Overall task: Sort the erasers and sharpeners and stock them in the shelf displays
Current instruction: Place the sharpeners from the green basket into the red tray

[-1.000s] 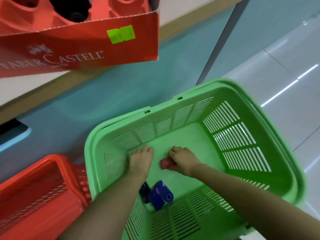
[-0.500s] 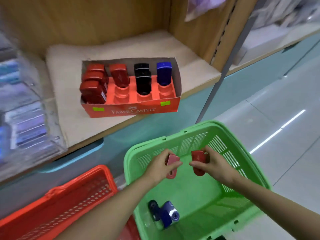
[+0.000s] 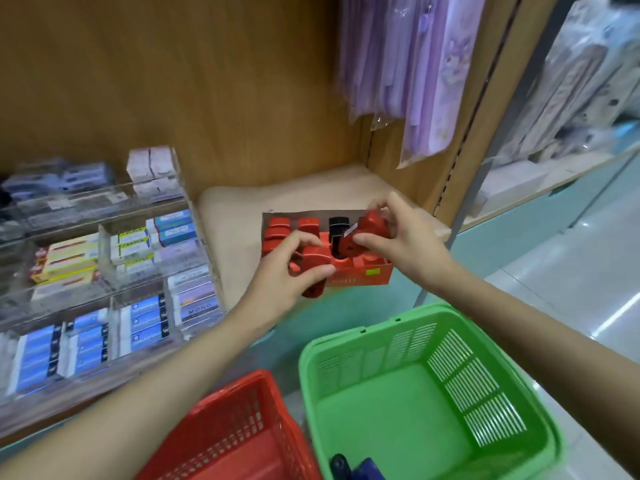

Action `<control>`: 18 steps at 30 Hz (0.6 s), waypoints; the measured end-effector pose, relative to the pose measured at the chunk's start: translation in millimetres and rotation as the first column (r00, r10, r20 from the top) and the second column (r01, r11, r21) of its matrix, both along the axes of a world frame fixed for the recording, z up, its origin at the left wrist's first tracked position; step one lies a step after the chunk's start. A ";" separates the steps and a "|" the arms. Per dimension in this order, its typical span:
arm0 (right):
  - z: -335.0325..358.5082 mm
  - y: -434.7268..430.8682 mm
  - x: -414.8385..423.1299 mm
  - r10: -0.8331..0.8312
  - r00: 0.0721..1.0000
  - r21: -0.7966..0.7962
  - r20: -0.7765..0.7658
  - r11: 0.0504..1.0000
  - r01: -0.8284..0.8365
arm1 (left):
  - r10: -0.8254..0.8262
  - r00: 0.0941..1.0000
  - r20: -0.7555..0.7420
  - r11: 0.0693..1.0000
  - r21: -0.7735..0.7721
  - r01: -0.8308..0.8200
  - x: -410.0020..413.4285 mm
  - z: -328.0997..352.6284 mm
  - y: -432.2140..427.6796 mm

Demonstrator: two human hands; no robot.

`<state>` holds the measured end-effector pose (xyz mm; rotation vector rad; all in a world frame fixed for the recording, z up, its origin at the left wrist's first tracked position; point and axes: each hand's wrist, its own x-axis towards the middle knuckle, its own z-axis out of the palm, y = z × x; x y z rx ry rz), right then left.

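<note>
**Change:** Half a second ago both hands were over the green basket (image 3: 363, 331). They have since risen to the red box (image 3: 360, 276) on the shelf (image 3: 232, 216), and each has brought its red sharpener along.

**Left hand** (image 3: 282, 282): the fingers and thumb are curled round a sharpener (image 3: 313, 261). It is held at the box's front left corner, over the front edge.

**Right hand** (image 3: 408, 245): the thumb and fingertips pinch the second sharpener (image 3: 365, 230). It is tilted, shows a white label, and sits above the right half of the box, just beside the black sharpener (image 3: 338, 224) in its slot. Whether either held sharpener touches the box cannot be told.

**Stock:** Red sharpeners (image 3: 277, 229) fill the box's left rows.

**Remaining:** A blue sharpener (image 3: 371, 473) and a dark one (image 3: 340, 465) lie in the green basket at the near edge, partly cut off.

**Surroundings:** A red basket (image 3: 239, 424) stands just left of the green one. Erasers (image 3: 145, 320) fill the clear trays left of the box.
</note>
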<state>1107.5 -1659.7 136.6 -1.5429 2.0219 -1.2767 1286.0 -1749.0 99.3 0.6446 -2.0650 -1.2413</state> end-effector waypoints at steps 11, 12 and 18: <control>-14.8 -82.1 26.3 0.084 0.877 0.206 -0.474 0.978 0.017 | 0.201 0.979 -0.016 0.977 -0.074 -0.202 4.7 16.8 -54.3; -16.8 -82.5 25.7 0.096 0.856 0.215 -0.507 0.976 0.018 | 0.201 0.980 -0.008 0.976 -0.084 -0.201 4.0 16.0 -53.2; -20.9 -84.4 24.8 0.197 0.731 0.247 -0.654 0.968 -0.039 | 0.162 0.983 0.081 0.965 -0.222 -0.141 3.6 3.3 -47.7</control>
